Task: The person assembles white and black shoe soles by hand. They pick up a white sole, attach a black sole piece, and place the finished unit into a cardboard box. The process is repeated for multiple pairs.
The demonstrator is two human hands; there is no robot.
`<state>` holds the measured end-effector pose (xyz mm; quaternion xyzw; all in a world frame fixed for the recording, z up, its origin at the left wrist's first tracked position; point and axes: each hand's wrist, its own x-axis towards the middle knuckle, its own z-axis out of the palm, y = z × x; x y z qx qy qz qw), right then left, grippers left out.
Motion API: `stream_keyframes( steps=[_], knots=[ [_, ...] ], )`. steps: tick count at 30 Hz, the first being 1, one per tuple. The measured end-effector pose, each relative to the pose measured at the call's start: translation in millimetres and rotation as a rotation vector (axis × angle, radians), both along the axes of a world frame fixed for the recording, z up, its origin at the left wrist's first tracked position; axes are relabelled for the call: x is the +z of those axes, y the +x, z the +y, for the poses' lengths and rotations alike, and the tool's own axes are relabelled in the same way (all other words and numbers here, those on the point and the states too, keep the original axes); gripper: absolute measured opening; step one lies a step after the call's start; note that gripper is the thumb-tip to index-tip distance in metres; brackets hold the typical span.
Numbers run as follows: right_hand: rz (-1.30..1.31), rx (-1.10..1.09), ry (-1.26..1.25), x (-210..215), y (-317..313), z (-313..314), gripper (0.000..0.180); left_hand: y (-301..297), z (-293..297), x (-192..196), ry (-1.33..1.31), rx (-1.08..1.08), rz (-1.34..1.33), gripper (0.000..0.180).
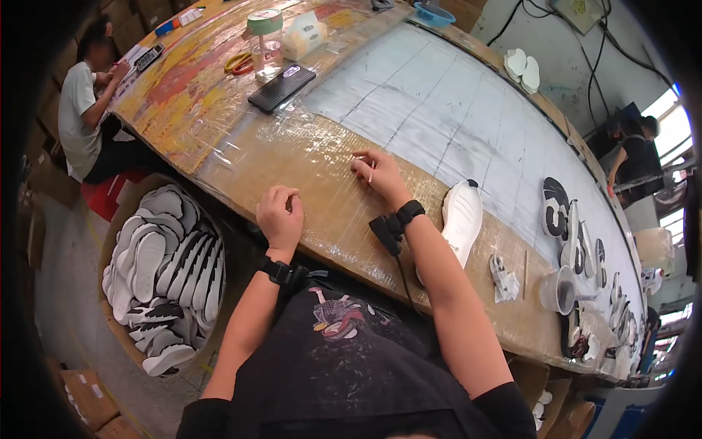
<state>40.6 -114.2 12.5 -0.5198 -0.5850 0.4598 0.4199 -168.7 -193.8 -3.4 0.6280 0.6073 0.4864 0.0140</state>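
My left hand [279, 219] hovers by the table's near edge, its fingers curled in; whether anything is inside them is hidden. Over the plastic-covered cardboard, my right hand [382, 175] pinches a thin pale stick [371, 173], mostly covered by the fingers. A white shoe sole [462, 219] lies on the table just right of my right wrist, partly behind my forearm. Farther right are a crumpled white cloth [504, 279], a thin rod [525, 274] and a translucent cup [558, 290].
A large box [117, 307] full of soles stands on the floor at left. Black-and-white soles [556, 205] line the table's right side. A phone [281, 88], lidded jar [265, 47], scissors [238, 64] and tissue pack [305, 35] lie beyond my hands. A person [88, 102] sits at far left.
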Motion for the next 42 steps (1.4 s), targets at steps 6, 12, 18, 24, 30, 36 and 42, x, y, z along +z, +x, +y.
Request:
stream_keyframes(
  steps=[6,12,18,24,30,36,42],
  knots=[
    [0.003,-0.004,-0.017,-4,3,3,0.027,2,0,1,0.012,0.007,0.023,0.008],
    [-0.006,-0.013,-0.017,1,1,3,0.026,1,-1,5,0.017,0.001,0.043,0.007],
    [-0.013,-0.026,-0.004,3,-1,0,0.023,-1,-2,3,0.008,-0.019,0.053,0.009],
    [-0.015,-0.009,-0.014,4,2,0,0.023,0,0,-1,0.022,-0.020,0.059,0.009],
    [-0.009,-0.056,0.033,3,-1,0,0.020,0,-1,2,-0.014,-0.023,0.089,0.006],
    [0.013,-0.062,0.010,6,-2,-4,0.020,0,-1,2,-0.009,-0.020,0.085,0.006],
    [0.010,-0.051,0.022,3,0,0,0.021,0,1,-1,-0.002,-0.001,0.073,0.006]
  ],
)
